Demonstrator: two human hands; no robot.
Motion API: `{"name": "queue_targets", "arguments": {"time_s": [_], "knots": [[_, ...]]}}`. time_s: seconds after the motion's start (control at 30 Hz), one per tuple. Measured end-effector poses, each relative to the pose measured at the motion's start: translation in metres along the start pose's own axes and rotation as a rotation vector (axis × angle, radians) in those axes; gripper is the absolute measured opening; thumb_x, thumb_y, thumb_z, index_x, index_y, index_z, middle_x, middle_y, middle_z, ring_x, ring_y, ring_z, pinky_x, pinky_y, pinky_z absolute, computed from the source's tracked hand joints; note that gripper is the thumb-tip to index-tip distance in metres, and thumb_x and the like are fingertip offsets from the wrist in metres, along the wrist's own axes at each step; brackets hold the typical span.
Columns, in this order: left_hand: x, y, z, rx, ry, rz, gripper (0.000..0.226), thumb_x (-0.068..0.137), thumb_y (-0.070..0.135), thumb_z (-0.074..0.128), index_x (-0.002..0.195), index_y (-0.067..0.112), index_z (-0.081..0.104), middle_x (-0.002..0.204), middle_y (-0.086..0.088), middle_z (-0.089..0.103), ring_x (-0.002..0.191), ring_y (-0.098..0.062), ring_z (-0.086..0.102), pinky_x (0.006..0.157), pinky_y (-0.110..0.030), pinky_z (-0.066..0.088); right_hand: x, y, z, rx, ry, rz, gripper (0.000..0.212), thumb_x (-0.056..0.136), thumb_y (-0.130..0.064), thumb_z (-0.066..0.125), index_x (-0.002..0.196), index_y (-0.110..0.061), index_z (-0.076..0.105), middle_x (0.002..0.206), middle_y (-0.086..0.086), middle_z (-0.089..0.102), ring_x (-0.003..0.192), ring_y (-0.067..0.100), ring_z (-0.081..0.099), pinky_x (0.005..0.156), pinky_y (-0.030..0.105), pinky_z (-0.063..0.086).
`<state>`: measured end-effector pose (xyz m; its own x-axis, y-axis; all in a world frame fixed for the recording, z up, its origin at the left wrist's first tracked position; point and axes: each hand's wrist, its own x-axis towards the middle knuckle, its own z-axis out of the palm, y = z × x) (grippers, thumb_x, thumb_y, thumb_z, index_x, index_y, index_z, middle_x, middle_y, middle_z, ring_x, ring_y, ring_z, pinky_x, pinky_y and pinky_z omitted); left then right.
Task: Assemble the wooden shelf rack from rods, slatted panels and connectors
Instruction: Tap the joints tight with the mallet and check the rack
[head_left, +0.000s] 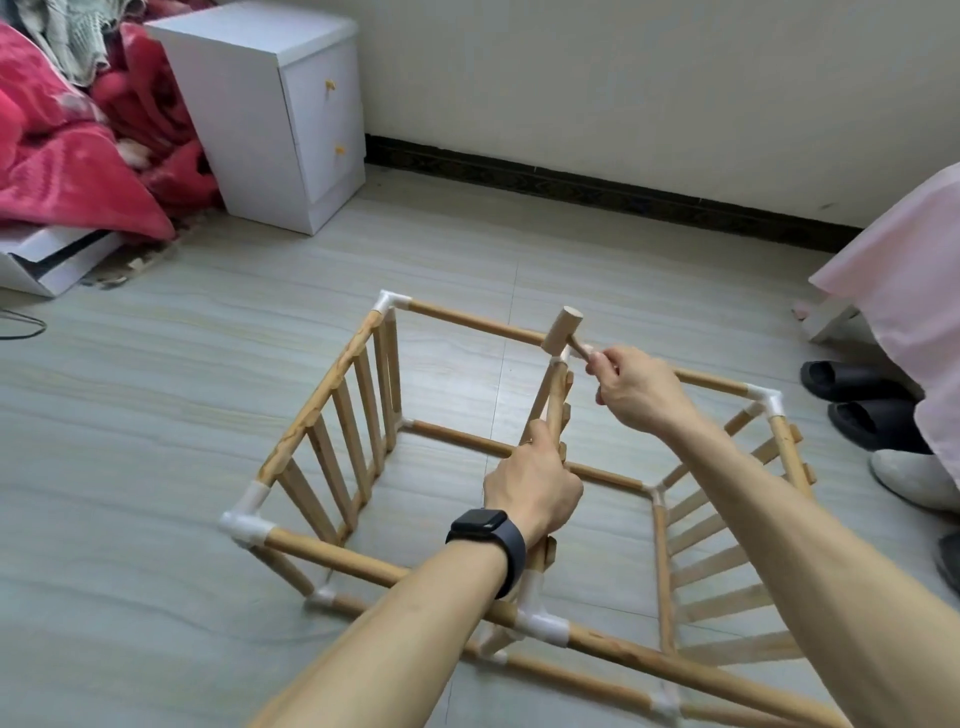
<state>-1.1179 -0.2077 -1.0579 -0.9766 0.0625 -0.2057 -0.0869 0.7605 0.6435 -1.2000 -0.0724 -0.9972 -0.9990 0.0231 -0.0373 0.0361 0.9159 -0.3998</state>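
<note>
Fingers (537, 441) of the left hand (530, 488) curled round the floor-standing rack (332, 395) at its middle slatted panel (555, 400), while the right hand (636, 389) gripped a mallet (563, 330) poised at the rear connector (563, 356). Seating that joint seemed underway; a square tap looked due next.

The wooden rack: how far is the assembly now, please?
Done: the left panel and right panel stand joined by rods in white connectors. In hand: the left hand grips the middle panel while the right hand holds a mallet above its far joint. Left: seating that joint; anything further cannot be judged.
</note>
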Motion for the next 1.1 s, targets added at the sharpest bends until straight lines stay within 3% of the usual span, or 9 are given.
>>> {"name": "queue_targets", "arguments": {"time_s": [0.2,0.27,0.33,0.47,0.6,0.73,0.87,1.0,1.1], "knots": [[0.002,-0.002,0.002,-0.026,0.014,0.012,0.025,0.093,0.020,0.045,0.116,0.019,0.034,0.089,-0.002,0.059,0.076,-0.030,0.055,0.066,-0.040,0.042,0.002,-0.005,0.004,0.226,0.503,-0.279,0.031,0.110,-0.027,0.036,0.106,-0.009,0.060,0.073,-0.001,0.057,0.059,0.019,0.053,0.052,0.032,0.041],[0.002,-0.002,0.002,-0.035,0.012,0.020,0.027,0.093,0.019,0.045,0.116,0.018,0.033,0.092,-0.005,0.062,0.076,-0.031,0.054,0.066,-0.039,0.041,0.001,0.003,0.010,-0.062,0.243,-0.159,0.032,0.110,-0.030,0.035,0.104,-0.011,0.060,0.086,0.009,0.065,0.073,0.031,0.058,0.064,0.039,0.047],[0.002,-0.002,0.002,-0.040,0.010,0.027,0.027,0.092,0.019,0.045,0.117,0.017,0.033,0.088,-0.003,0.058,0.075,-0.031,0.052,0.066,-0.039,0.039,0.004,0.012,0.004,-0.069,0.097,-0.040,0.036,0.109,-0.034,0.035,0.102,-0.013,0.063,0.089,0.012,0.070,0.076,0.034,0.062,0.066,0.043,0.051],[0.003,-0.001,0.001,-0.046,0.005,0.026,0.023,0.093,0.018,0.044,0.114,0.018,0.033,0.081,0.002,0.052,0.073,-0.029,0.052,0.065,-0.038,0.038,0.001,0.010,-0.002,0.245,0.543,-0.174,0.031,0.110,-0.031,0.032,0.106,-0.014,0.057,0.067,0.002,0.059,0.053,0.020,0.057,0.045,0.030,0.043],[0.000,-0.001,-0.001,-0.043,0.009,0.039,0.020,0.095,0.020,0.043,0.112,0.018,0.032,0.087,-0.002,0.056,0.074,-0.030,0.052,0.066,-0.039,0.038,0.005,0.012,0.006,-0.088,0.097,-0.013,0.036,0.109,-0.032,0.032,0.101,-0.012,0.060,0.086,0.014,0.067,0.075,0.033,0.060,0.065,0.040,0.047],[0.001,-0.001,-0.002,-0.040,0.006,0.040,0.017,0.095,0.020,0.042,0.105,0.021,0.028,0.085,-0.002,0.055,0.072,-0.029,0.051,0.066,-0.039,0.038,-0.001,0.012,0.012,0.157,0.418,-0.146,0.033,0.110,-0.029,0.033,0.108,-0.010,0.059,0.070,0.005,0.062,0.057,0.024,0.057,0.051,0.033,0.043],[0.000,-0.002,-0.002,-0.019,-0.015,0.043,0.016,0.097,0.025,0.041,0.109,0.018,0.033,0.098,-0.007,0.064,0.078,-0.033,0.053,0.070,-0.041,0.040,-0.003,0.012,0.011,-0.108,0.040,0.052,0.041,0.109,-0.038,0.031,0.108,-0.011,0.062,0.094,0.015,0.068,0.085,0.037,0.062,0.077,0.047,0.053],[-0.001,-0.008,-0.024,0.104,-0.037,0.162,0.049,0.099,0.057,0.033,0.124,0.018,0.048,0.125,-0.006,0.056,0.108,-0.029,0.059,0.080,-0.043,0.045,-0.003,0.003,0.000,0.060,0.132,0.011,0.037,0.108,-0.037,0.033,0.098,-0.015,0.062,0.077,0.007,0.064,0.067,0.026,0.058,0.060,0.038,0.042],[0.011,-0.040,-0.073,0.305,0.168,0.318,0.056,0.097,0.059,0.035,0.137,0.023,0.050,0.149,-0.005,0.044,0.129,-0.026,0.048,0.098,-0.046,0.046,-0.006,-0.011,0.003,0.122,0.031,-0.003,0.016,0.103,-0.027,0.042,0.100,-0.020,0.056,0.082,0.002,0.063,0.069,0.018,0.057,0.055,0.029,0.037]]}}
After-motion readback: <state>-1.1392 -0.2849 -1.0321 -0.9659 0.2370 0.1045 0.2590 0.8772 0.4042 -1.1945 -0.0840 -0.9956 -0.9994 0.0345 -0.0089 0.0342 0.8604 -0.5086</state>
